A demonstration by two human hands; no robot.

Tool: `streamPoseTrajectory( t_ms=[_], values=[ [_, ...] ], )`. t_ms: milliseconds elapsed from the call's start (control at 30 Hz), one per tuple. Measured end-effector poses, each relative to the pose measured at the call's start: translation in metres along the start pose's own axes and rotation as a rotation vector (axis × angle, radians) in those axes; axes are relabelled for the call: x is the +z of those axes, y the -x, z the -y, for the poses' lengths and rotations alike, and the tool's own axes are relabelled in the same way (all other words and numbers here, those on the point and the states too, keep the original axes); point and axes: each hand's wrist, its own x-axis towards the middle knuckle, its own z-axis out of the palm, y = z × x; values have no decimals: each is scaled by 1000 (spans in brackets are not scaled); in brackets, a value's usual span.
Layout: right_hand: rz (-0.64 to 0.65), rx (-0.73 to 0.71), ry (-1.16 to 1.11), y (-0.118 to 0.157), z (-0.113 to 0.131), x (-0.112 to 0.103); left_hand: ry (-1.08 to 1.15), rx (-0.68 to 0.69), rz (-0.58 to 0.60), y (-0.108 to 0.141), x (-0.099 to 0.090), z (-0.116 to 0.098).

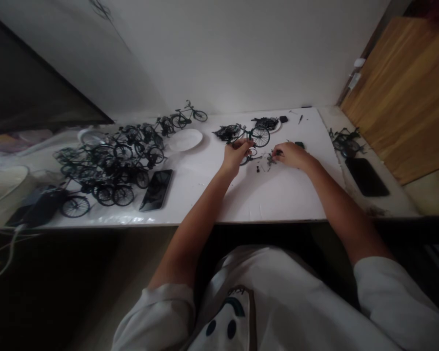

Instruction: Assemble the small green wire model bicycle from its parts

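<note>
My left hand (237, 155) is closed on a dark model bicycle (260, 137), which it holds up off the white table. One spoked wheel of the bicycle shows to the right of the fingers. My right hand (289, 154) is at a small cluster of thin loose parts (269, 160) on the table, its fingertips pinched together. Whether a part sits between those fingertips is too small to tell. A small black piece (258, 169) lies just left of the cluster. Behind my left hand is a heap of black parts (227, 132).
Many finished-looking model bicycles (109, 165) crowd the left side, near a white plate (185, 140) and a phone (156, 190). A plate of black parts (266, 124) stands at the back. Another dark phone (366, 176) lies at the right, by a wooden board (406, 97).
</note>
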Motion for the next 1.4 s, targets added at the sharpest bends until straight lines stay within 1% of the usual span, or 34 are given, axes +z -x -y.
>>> streamPoseTrajectory(
  t_ms=[100, 200, 333, 567, 733, 933, 1133, 1267, 1400],
  values=[
    [-12, 69, 78, 0, -4, -2, -19, -4, 5, 0, 0, 0],
    [-19, 107, 71, 1, -6, -3, -38, -1, 11, 0, -1, 0],
    [-37, 94, 58, 0, -7, -3, -24, -9, 13, -1, -1, 1],
    [-2, 37, -16, -1, -5, 2, -13, -1, 9, -1, 0, 1],
    [27, 10, -41, 1, 1, 2, -21, -1, 12, 0, -1, 1],
    [-9, 10, 42, 6, 18, 4, 13, 16, 27, 0, -1, 1],
    [45, 10, 162, 10, 35, 7, 32, 12, 10, 0, 0, 0],
    [72, 9, 159, 10, 35, 6, 20, -2, -1, 1, 1, -2],
    [62, 24, 162, 9, 31, 4, 9, -3, 3, 2, 2, -3]
  ],
)
